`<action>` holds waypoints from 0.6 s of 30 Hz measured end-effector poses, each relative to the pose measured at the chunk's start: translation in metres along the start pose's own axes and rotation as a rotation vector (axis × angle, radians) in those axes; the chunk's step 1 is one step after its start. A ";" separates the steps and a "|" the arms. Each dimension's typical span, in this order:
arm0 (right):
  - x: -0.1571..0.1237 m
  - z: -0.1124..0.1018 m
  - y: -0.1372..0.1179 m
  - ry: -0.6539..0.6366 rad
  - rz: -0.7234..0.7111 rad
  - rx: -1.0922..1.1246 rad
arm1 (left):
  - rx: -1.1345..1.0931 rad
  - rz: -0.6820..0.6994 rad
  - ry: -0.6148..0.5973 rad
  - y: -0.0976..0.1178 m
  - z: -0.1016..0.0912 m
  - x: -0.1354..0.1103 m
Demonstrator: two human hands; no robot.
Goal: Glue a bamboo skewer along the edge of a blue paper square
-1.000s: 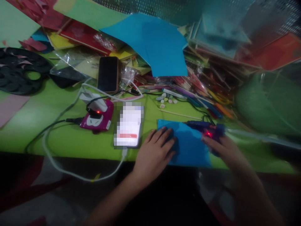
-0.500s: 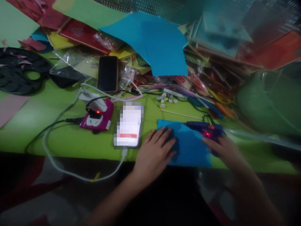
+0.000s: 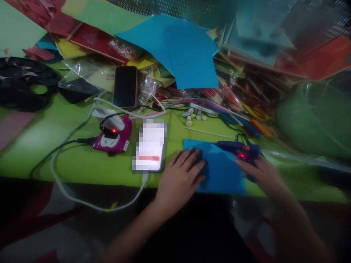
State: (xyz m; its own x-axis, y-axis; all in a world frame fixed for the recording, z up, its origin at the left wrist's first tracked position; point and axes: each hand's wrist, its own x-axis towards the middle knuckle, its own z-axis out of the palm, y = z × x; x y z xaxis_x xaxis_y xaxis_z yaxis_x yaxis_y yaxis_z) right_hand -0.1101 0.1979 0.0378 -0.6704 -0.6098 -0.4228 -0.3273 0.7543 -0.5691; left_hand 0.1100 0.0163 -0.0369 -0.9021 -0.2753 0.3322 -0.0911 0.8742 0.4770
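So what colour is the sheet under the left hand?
Blue: the paper sheet lies on the lime-green table, seen in the head view.

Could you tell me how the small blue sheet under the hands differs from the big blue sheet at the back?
The small blue sheet lies flat on the green table at its near edge; the big blue sheet rests on the craft pile. The left hand presses the small one, with the glue gun over it; nothing touches the big one. Both are plain blue.
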 end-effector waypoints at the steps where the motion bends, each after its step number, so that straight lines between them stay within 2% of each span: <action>1: -0.001 -0.002 0.001 0.004 0.010 0.003 | -0.001 0.001 0.003 0.000 0.000 0.000; 6: -0.004 -0.007 -0.002 0.055 0.063 0.020 | 0.002 0.013 0.007 0.000 -0.001 -0.001; 14: 0.000 0.002 -0.010 0.004 -0.014 0.005 | 0.009 -0.001 -0.003 -0.001 0.000 0.000; 18: -0.002 -0.003 -0.002 0.059 -0.003 -0.005 | 0.009 0.008 -0.002 -0.001 -0.001 -0.001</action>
State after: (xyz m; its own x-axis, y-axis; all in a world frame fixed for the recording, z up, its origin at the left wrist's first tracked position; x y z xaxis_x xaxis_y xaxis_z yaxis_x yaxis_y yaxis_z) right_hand -0.1104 0.1987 0.0423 -0.7075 -0.5968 -0.3786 -0.3328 0.7538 -0.5666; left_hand 0.1109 0.0154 -0.0366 -0.9037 -0.2672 0.3345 -0.0873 0.8800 0.4670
